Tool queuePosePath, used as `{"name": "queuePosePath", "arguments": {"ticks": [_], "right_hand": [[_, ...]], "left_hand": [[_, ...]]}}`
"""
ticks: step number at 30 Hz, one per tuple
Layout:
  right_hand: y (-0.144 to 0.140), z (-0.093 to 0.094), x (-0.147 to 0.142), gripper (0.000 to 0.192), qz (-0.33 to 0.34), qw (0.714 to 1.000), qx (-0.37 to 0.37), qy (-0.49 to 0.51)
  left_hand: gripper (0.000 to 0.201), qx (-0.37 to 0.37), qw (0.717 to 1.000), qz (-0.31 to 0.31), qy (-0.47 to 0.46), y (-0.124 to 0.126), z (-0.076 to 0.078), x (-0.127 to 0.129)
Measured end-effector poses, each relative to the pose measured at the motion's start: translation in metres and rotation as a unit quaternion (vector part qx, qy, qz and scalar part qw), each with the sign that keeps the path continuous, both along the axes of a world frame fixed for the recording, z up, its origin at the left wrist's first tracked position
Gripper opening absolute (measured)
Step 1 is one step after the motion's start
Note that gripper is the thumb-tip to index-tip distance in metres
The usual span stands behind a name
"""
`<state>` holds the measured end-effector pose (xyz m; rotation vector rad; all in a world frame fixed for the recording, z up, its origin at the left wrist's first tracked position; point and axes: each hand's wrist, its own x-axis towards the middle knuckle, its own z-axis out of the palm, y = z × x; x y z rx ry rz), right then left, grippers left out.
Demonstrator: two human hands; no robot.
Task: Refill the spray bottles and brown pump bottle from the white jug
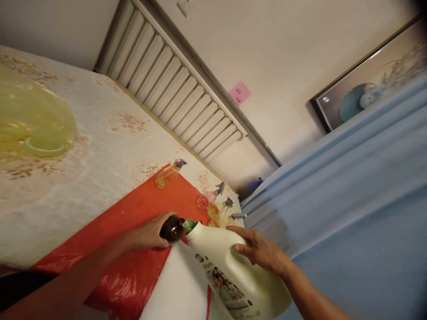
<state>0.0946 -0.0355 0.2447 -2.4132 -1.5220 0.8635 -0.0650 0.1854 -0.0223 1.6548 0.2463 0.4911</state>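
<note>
Low in the middle of the head view, my left hand is wrapped round a small dark brown bottle. My right hand grips the handle of a large pale cream detergent jug, which is tilted so its mouth points at the bottle. A green spout shows in the jug's mouth, right against or very near the bottle's neck. Whether liquid is flowing I cannot tell. Beneath them lie a red plastic sheet and a white block-like surface.
A clear spray bottle stands on the red sheet, and a pink one is with several yellowish ones farther right. A yellow translucent bag lies at left on the flowered tablecloth. Behind are a radiator and a blue curtain.
</note>
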Motion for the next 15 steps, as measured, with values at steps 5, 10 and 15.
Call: {"name": "queuePosePath", "arguments": {"ticks": [5,10,15], "right_hand": [[-0.0004,-0.0006,0.0012,0.056,-0.004,1.0,-0.004,0.007],[-0.0012,-0.0015,0.0027,0.056,-0.01,1.0,-0.01,0.007],[-0.0011,-0.0017,0.0026,0.055,-0.001,1.0,-0.006,-0.002]], "left_hand": [[0.074,0.009,1.0,-0.001,0.005,0.0005,0.0002,0.0],[0.073,0.018,1.0,0.011,-0.002,0.0004,-0.0005,0.0],[0.077,0.009,1.0,0.006,0.009,0.0002,-0.0004,-0.0002]]}}
